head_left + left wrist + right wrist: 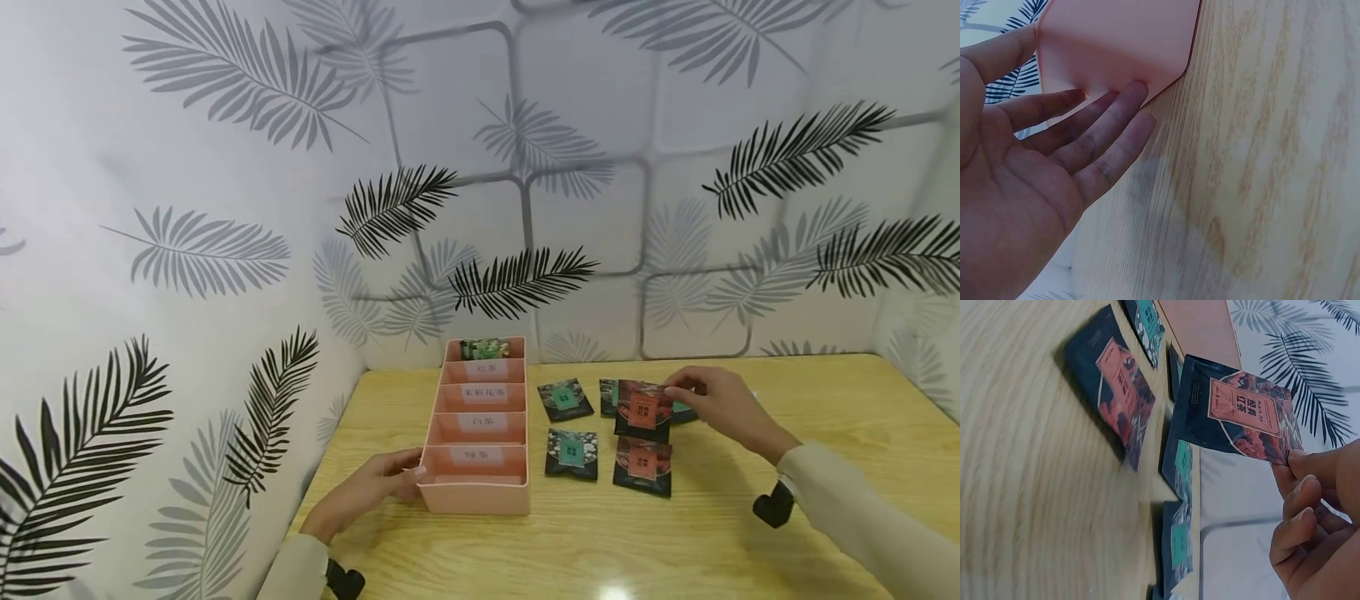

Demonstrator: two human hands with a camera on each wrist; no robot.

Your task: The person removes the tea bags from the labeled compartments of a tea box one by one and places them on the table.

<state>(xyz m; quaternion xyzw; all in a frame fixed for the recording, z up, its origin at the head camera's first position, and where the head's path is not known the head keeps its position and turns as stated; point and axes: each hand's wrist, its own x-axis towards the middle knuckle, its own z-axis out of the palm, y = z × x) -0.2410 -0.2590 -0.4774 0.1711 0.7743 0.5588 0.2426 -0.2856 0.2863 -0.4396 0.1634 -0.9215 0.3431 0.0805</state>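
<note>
In the head view, a long pink divided box (474,498) stands on the table, with white labels along its compartments. My left hand (378,483) is at its near left corner. Its fairly straight fingers (1100,137) touch the pink outer wall in the left wrist view. My right hand (723,408) pinches one corner of a red and black tea sachet (1244,409) between thumb and fingers. BLACK TEA is printed on its label. The sachet is raised, and a matching sachet (642,468) lies below it on the table.
Green-labelled sachets lie right of the box, one (565,400) behind another (572,454). More dark sachets (1175,544) lie partly behind the raised one. Green packets (483,349) sit in the box's farthest compartment. A leaf-patterned wall covering (585,317) rises behind the wooden table (585,550).
</note>
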